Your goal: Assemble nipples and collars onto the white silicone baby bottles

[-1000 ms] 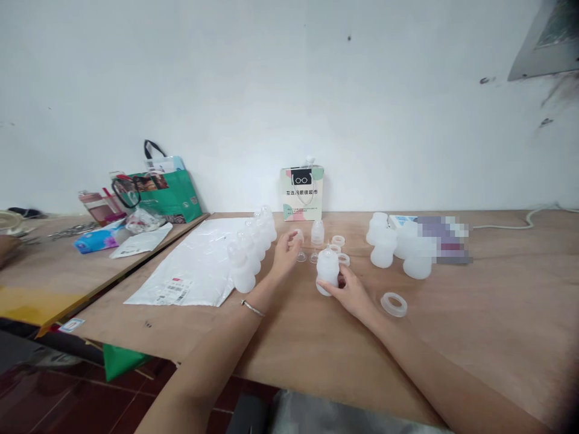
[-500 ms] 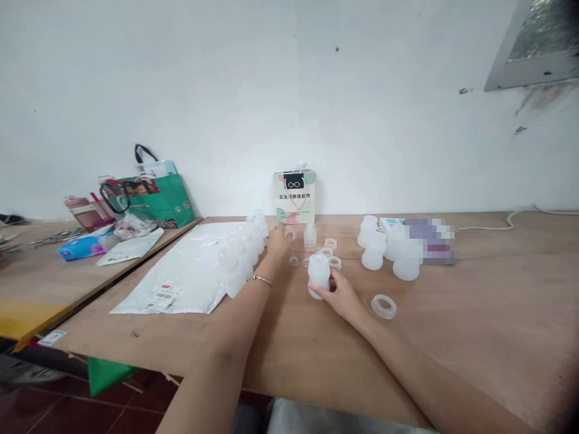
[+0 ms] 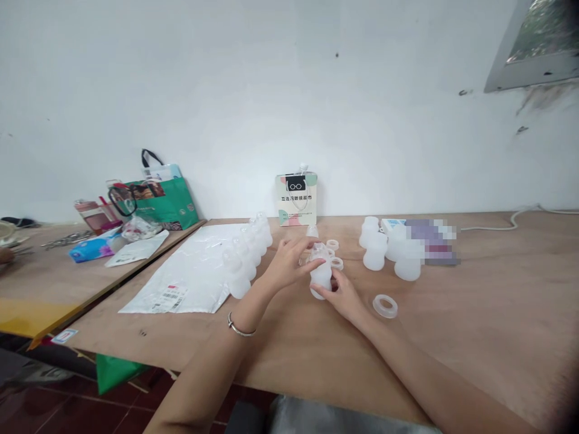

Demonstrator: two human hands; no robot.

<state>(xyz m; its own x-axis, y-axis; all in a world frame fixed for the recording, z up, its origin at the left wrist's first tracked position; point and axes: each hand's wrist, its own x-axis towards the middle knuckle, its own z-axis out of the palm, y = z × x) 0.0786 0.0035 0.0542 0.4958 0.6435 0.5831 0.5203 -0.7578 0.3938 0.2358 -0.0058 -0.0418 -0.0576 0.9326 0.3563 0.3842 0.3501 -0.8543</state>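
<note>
A frosted white baby bottle (image 3: 321,278) stands upright on the wooden table before me. My right hand (image 3: 338,293) grips its lower body from the right side. Thumb and fingers of my left hand (image 3: 296,260) close around a clear cap (image 3: 319,248) at the bottle's top, which hides part of the neck. Behind this bottle another clear cap (image 3: 312,231) shows partly. White collar rings (image 3: 337,263) lie just to the right, and a larger ring (image 3: 385,306) rests nearer my right forearm.
Several teated bottles (image 3: 239,280) form a row at left beside a white mailing bag (image 3: 181,271). Frosted bottle bodies (image 3: 374,252) stand at right near a purple packet (image 3: 429,241). A paper bag (image 3: 297,202) leans on the wall; a green bag (image 3: 174,202) sits far left.
My left hand has moved right and nearer, from behind the bottle to its top, with the clear cap. My right hand still steadies the bottle. The view has shifted slightly.
</note>
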